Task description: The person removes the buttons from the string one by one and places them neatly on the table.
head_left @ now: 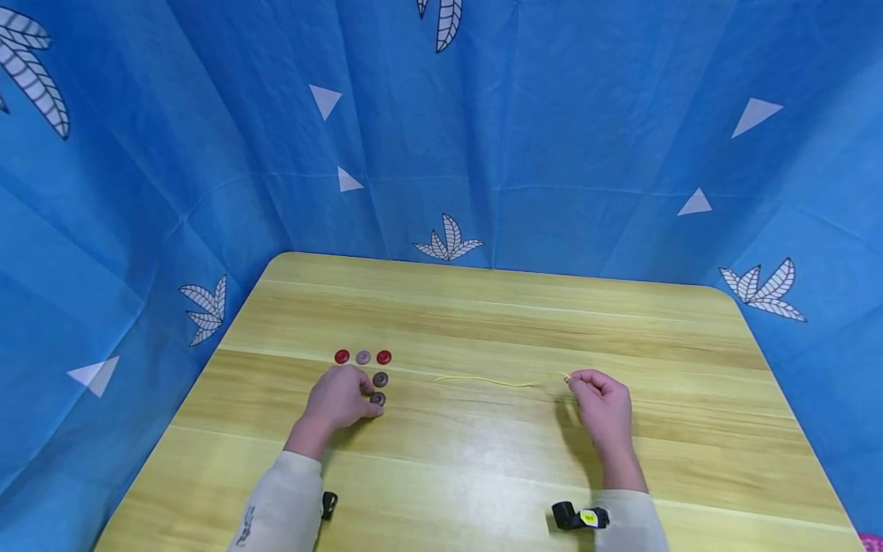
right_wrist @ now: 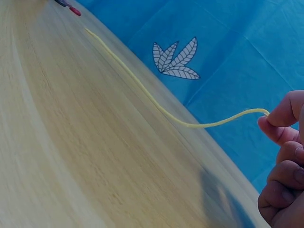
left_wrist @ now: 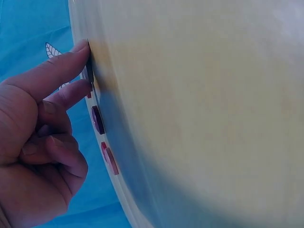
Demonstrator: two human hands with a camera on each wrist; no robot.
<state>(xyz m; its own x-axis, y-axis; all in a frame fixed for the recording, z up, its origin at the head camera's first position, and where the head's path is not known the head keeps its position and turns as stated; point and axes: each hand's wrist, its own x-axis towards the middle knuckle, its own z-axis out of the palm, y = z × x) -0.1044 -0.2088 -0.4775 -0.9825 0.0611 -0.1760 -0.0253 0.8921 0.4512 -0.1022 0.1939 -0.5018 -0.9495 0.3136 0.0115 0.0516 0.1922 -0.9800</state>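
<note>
My left hand (head_left: pixel 338 399) is low over the table's left part, its thumb and index finger at opposite edges of a dark round button (head_left: pixel 378 399). In the left wrist view that button (left_wrist: pixel 90 66) stands between the two fingertips, pinched. Just behind it lies a second dark button (head_left: pixel 380 379). Farther back is a row of a red button (head_left: pixel 342 356), a pinkish button (head_left: pixel 362 357) and another red button (head_left: pixel 384 357). My right hand (head_left: pixel 603 402) pinches one end of a yellow string (right_wrist: pixel 190 125) between thumb and index finger. From there the string sags down, its far part stretching left along the table.
The wooden table (head_left: pixel 483 475) has rounded back corners. Blue curtain (head_left: pixel 579 138) with leaf and triangle prints hangs behind it and at the sides. A black wrist device (head_left: pixel 579 517) with a yellow label sits at the right sleeve, and another black piece (head_left: pixel 329 504) at the left sleeve.
</note>
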